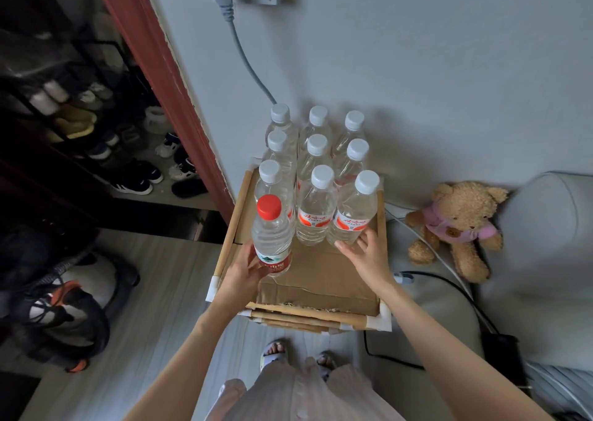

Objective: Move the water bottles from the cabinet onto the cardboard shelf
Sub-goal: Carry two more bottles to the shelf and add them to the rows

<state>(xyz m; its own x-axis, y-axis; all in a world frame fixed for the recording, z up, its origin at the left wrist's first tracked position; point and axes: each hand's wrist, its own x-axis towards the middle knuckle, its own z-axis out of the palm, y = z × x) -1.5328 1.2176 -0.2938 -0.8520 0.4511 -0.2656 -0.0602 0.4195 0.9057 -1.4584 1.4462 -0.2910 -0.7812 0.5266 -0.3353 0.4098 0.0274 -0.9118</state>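
Several clear water bottles with white caps (316, 208) stand in rows on the top of the cardboard shelf (321, 279) against the wall. A red-capped bottle (272, 234) stands upright at the shelf's front left. My left hand (244, 273) holds the lower part of it, fingers curled round its label. My right hand (365, 257) is open, its straight fingertips touching the base of the front right white-capped bottle (354, 210).
A dark cabinet opening with shoes (134, 170) lies to the left behind a red door frame (167, 77). A backpack (64, 308) sits on the floor at left. A teddy bear (459, 224), cables and a grey sofa (545, 260) are at right.
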